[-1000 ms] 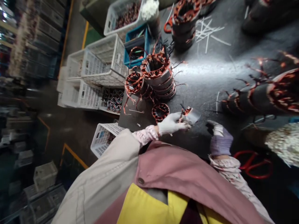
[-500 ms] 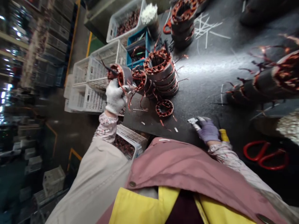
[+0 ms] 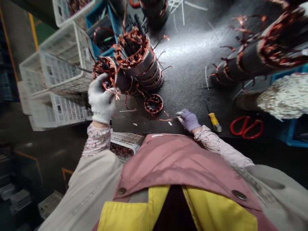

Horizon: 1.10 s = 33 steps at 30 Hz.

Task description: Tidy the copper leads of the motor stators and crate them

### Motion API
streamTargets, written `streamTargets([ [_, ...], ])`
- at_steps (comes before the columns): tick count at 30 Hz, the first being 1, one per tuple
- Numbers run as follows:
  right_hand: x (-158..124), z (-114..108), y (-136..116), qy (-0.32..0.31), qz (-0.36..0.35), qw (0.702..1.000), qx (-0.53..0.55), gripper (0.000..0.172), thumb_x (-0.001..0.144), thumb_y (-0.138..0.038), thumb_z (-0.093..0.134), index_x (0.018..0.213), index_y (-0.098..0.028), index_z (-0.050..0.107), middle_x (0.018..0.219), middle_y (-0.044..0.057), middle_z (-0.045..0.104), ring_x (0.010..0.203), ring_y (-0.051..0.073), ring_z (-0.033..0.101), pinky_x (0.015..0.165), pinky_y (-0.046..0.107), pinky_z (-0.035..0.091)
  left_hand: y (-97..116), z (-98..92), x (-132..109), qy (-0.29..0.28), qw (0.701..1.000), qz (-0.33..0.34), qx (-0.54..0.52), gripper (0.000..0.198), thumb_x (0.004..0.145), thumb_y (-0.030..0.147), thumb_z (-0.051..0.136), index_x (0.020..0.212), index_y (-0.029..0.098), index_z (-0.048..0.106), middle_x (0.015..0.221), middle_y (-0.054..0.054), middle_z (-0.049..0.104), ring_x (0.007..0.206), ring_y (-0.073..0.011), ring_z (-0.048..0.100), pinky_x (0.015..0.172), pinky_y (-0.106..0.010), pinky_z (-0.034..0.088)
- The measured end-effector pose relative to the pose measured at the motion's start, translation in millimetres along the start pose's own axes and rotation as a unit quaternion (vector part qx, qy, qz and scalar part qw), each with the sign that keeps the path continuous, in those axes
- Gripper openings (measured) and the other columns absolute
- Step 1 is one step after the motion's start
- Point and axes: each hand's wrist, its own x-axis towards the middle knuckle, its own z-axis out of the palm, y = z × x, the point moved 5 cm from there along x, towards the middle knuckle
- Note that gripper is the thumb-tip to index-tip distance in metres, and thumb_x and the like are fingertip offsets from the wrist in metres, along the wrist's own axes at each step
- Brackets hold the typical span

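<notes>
Copper-wound stator (image 3: pixel 106 69) gripped at its rim by the curled fingers of a white-gloved left hand (image 3: pixel 101 101), just beside a stack of stators (image 3: pixel 137 54) on a black work surface (image 3: pixel 187 64); tangled leads liable to snag and kink if pulled clear carelessly. Purple-gloved right hand (image 3: pixel 189 119) apparently empty, fingers pressed together, near a white scrap (image 3: pixel 169 123); yellow-handled screwdriver (image 3: pixel 213 121) close by, open to a stray knock.
</notes>
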Motion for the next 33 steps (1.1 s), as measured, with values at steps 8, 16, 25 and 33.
streamTargets([
  [8,-1.2,29.7,-41.5,-0.09,0.038,0.992,0.075,0.031,0.095,-0.017,0.05,0.112,-0.014,0.076,0.123,0.022,0.068,0.105,0.029,0.07,0.082,0.037,0.054,61.3,50.3,-116.3,0.029,0.996,-0.048,-0.067,0.021,0.089,0.042,0.065,0.084,0.023,0.073,0.093,-0.006,0.07,0.088,-0.0188,0.068,0.085,-0.038,0.058],
  [16,-102.4,-69.1,9.2,0.24,-0.012,0.871,0.428,0.025,0.092,-0.045,0.064,0.093,-0.021,0.071,0.106,0.01,0.076,0.089,0.022,0.073,0.079,0.039,0.06,142.1,176.9,-92.6,-0.446,0.734,-0.234,-0.455,0.038,0.062,0.05,0.082,0.069,0.016,0.067,0.071,-0.002,0.069,0.06,-0.0115,0.058,0.06,-0.025,0.05],
  [25,-199.8,-162.8,35.2,0.381,-0.21,0.786,0.438,0.015,0.091,-0.037,0.072,0.089,-0.023,0.067,0.099,0.007,0.076,0.087,0.017,0.074,0.077,0.029,0.062,303.3,207.3,-60.1,-0.673,0.63,-0.1,-0.375,0.051,0.056,0.052,0.089,0.077,0.016,0.061,0.059,0.003,0.061,0.05,-0.0088,0.052,0.048,-0.021,0.041],
  [33,-287.2,-226.9,179.8,0.647,0.111,0.648,0.386,0.014,0.082,-0.038,0.074,0.083,-0.024,0.071,0.071,0.003,0.071,0.054,0.018,0.065,0.057,0.038,0.058,402.6,204.4,11.5,-0.486,0.797,0.087,-0.348,0.053,0.08,0.055,0.074,0.118,0.019,0.064,0.095,-0.006,0.072,0.077,-0.0157,0.068,0.067,-0.028,0.056],
])
